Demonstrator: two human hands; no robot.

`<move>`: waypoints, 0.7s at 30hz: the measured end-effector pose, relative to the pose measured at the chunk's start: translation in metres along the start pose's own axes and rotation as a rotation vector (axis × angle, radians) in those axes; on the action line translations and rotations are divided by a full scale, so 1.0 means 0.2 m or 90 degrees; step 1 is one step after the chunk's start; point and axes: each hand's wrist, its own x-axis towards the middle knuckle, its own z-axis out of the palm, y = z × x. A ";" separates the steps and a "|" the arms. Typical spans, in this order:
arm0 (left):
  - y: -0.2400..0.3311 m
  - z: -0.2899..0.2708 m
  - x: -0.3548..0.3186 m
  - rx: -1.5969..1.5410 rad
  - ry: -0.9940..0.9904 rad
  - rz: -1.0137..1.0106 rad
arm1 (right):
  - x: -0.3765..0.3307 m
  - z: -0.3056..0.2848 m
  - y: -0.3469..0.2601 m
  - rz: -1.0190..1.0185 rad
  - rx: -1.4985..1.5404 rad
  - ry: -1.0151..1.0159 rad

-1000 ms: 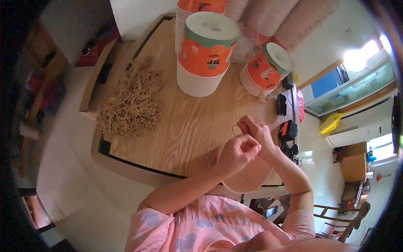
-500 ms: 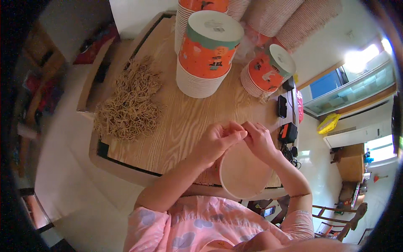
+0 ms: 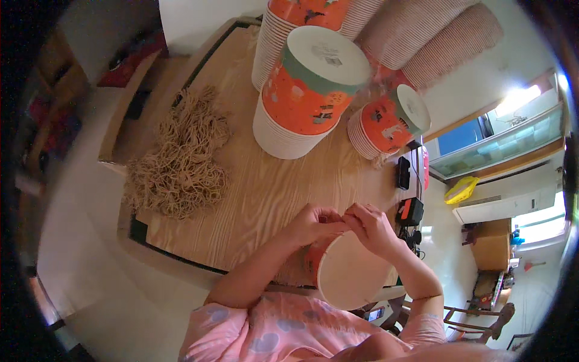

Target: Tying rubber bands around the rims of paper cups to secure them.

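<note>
A paper bucket (image 3: pixel 351 274), red-orange outside and white inside, lies tilted at the table's near edge with its open mouth facing me. At its far rim my left hand (image 3: pixel 316 226) is closed, thumb and fingers pinched together. My right hand (image 3: pixel 371 231) is closed beside it, its fingertips almost meeting the left ones. What the fingers pinch is too small or hidden to make out. Left of my hands lies a loose heap of tan twine (image 3: pixel 184 160).
A stack of upside-down orange and white buckets (image 3: pixel 301 99) stands beyond my hands, with a smaller stack (image 3: pixel 386 120) to its right. More nested cups (image 3: pixel 449 48) lie behind. Black devices (image 3: pixel 410 211) and cables sit along the table's right edge.
My view has shifted, so the tabletop things sit lower in the picture. Both hands remain at the bucket's rim; the left thumb has drawn back a little from the right fingers.
</note>
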 end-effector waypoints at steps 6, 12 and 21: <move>-0.01 -0.03 0.02 -0.003 0.003 0.026 | 0.07 -0.12 0.04 0.232 0.131 -0.035; -0.05 -0.05 0.02 -0.062 0.000 0.009 | 0.20 -0.14 0.03 -0.108 0.135 -0.119; 0.00 -0.02 -0.02 0.110 0.071 0.053 | 0.20 -0.14 0.05 -0.106 0.074 -0.121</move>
